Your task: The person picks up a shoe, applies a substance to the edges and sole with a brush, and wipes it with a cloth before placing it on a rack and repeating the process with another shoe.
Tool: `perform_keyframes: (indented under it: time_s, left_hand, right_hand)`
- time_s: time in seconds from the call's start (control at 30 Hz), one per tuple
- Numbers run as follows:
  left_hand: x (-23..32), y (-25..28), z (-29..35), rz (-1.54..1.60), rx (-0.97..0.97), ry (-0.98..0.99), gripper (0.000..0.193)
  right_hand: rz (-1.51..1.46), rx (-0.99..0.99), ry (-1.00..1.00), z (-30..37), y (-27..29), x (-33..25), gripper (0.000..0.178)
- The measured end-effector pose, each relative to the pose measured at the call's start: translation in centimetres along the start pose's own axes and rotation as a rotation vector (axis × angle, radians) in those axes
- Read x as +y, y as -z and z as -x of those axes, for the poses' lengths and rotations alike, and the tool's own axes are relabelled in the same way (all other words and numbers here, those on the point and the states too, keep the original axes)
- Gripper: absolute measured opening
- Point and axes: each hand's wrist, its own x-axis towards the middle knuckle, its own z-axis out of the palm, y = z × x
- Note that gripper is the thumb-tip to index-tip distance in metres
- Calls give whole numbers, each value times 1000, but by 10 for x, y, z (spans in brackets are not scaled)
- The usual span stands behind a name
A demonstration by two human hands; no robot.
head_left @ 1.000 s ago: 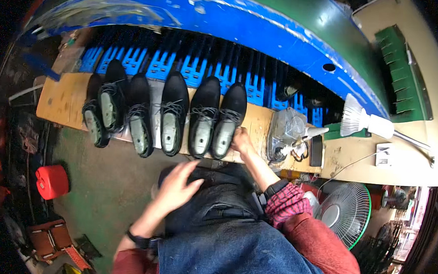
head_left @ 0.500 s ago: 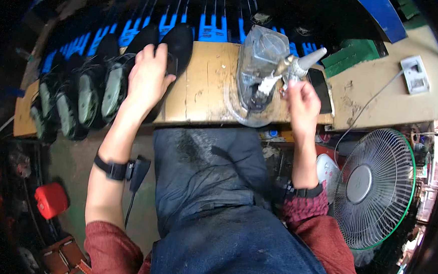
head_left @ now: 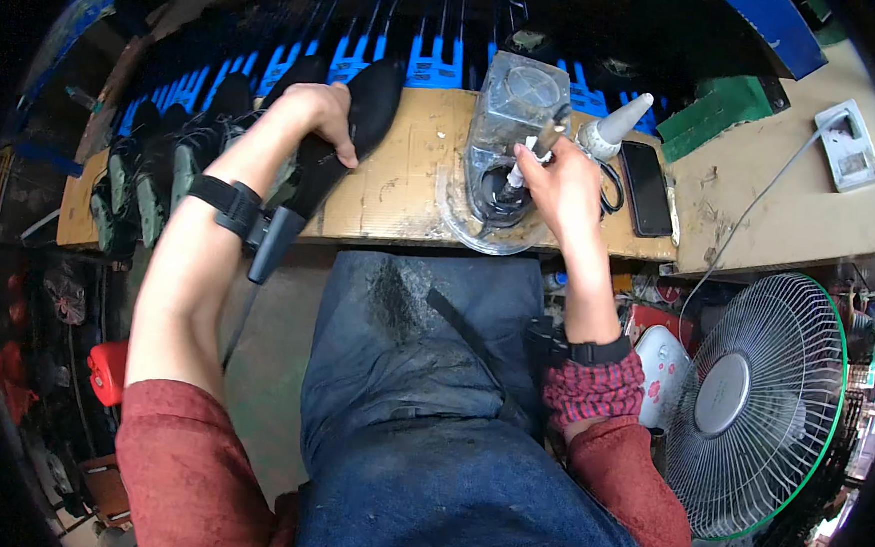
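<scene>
On the cardboard-covered bench, my left hand (head_left: 317, 109) is closed around the middle of a black shoe (head_left: 376, 104) that lies with its toe pointing away from me. The far side of its grip is hidden. My right hand (head_left: 568, 189) pinches the handle of a brush (head_left: 549, 130). Its lower end dips into the dark opening of a cut clear plastic container (head_left: 520, 103), which stands to the right of the shoe. Beside my right hand stands a bottle with a grey cone-shaped nozzle (head_left: 622, 122).
Several more black shoes (head_left: 152, 191) stand in a row at the left. A phone (head_left: 647, 191) lies right of the nozzle bottle. Farther right are a white power socket (head_left: 848, 148) with a cable and a fan (head_left: 750, 403). Blue pronged racks (head_left: 436, 68) line the back.
My right hand has moved left from beside the nozzle bottle to the container, lowering the brush into its opening. My left hand stays on the black shoe, its wrist now bent more.
</scene>
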Motion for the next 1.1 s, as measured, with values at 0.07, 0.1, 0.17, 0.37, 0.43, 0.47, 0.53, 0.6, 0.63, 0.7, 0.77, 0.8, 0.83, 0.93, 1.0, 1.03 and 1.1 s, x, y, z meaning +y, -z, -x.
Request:
perform_keyframes:
  time_s: [0.07,0.1,0.17,0.37,0.43,0.47,0.53,0.6,0.63,0.7,0.77,0.8,0.83,0.93,1.0,1.03,1.1]
  left_hand:
    - [-6,2,-7,117,-26,-36,113]
    - [-8,2,-7,128,-8,-45,113]
    - [-9,-1,-1,126,19,-12,116]
    - [-9,1,58,138,395,-46,124]
    - [-14,-12,82,225,704,-108,122]
    - [-19,-23,93,236,952,-208,121]
    - [-28,-52,105,285,1254,-387,122]
    - [-28,-87,107,467,1225,-456,98]
    - [-28,-103,105,643,1252,-610,82]
    - [-16,-134,100,634,1294,-602,58]
    - [-13,-160,107,590,1271,-632,43]
    - [-11,-171,113,536,1350,-715,37]
    - [-9,-178,117,516,1353,-703,34]
    - [-7,-189,129,512,1301,-633,19]
    - [-5,-191,135,550,1333,-666,16]
    - [-4,-191,137,570,1310,-640,18]
    - [-2,-191,140,612,1267,-598,22]
  right_hand:
    - [-200,-54,19,4,11,6,27]
    - [-279,-60,44,6,16,9,27]
    - [-381,-136,94,11,21,13,28]
    - [-268,-151,259,22,28,13,22]
    - [-225,-125,375,27,29,11,21]
    - [-209,-145,374,28,30,10,21]
    - [-239,-100,358,32,30,7,19]
    - [-241,-24,386,36,28,7,19]
    - [-199,-47,374,39,27,7,19]
    - [-176,-14,333,45,22,9,19]
    - [-228,69,280,55,16,11,19]
    - [-247,115,196,62,14,12,16]
    - [-286,134,105,69,11,12,15]
    - [-467,131,-236,87,2,4,11]
    - [-855,60,-130,89,-11,-12,11]
    - [-998,-17,-194,85,-18,-22,11]
    - [-1144,-125,-196,67,-37,-45,11]
